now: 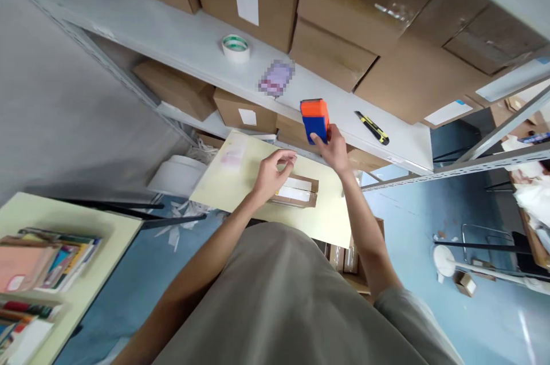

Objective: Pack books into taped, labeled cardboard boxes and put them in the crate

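Note:
My right hand [333,150] grips an orange and blue block-shaped device [315,117] and holds it at the front edge of the grey shelf [172,38]. My left hand [271,173] hovers with curled fingers over a small brown cardboard parcel [301,191] bearing a white label. The parcel lies on a pale yellow table [223,187]; I cannot tell whether the fingers touch it.
On the shelf lie a tape roll [235,47], a blurred purple item [275,78] and a yellow-black utility knife [372,128], backed by large cardboard boxes [344,15]. A second table with books [47,265] is at left. A white bucket [178,175] stands on the blue floor.

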`<move>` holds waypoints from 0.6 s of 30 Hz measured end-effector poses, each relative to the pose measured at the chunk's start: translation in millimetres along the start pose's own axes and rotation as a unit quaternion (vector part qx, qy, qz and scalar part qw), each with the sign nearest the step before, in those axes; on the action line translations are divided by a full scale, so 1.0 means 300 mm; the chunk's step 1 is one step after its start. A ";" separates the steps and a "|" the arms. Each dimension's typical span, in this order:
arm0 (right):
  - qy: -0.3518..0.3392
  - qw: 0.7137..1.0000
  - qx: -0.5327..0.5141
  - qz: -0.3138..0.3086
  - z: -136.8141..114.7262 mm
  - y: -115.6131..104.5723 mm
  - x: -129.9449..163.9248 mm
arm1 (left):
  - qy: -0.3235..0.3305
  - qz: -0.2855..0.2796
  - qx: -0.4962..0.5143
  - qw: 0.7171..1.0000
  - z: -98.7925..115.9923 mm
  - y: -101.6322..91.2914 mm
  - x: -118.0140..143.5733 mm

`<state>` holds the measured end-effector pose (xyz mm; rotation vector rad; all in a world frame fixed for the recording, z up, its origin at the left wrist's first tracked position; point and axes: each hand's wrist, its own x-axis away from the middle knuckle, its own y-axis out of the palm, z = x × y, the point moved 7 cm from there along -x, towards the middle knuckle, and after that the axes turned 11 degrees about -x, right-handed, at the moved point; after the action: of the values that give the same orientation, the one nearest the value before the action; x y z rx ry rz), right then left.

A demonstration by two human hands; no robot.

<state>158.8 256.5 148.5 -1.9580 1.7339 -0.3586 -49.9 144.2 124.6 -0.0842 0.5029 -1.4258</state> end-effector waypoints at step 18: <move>0.147 0.946 -0.281 -0.071 0.109 0.358 0.524 | -0.051 -0.082 -0.038 0.995 -0.101 -0.066 0.287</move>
<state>108.6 101.5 44.6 -2.5515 2.0529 -0.2265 -74.7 65.8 80.1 -0.2641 0.4737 -1.5548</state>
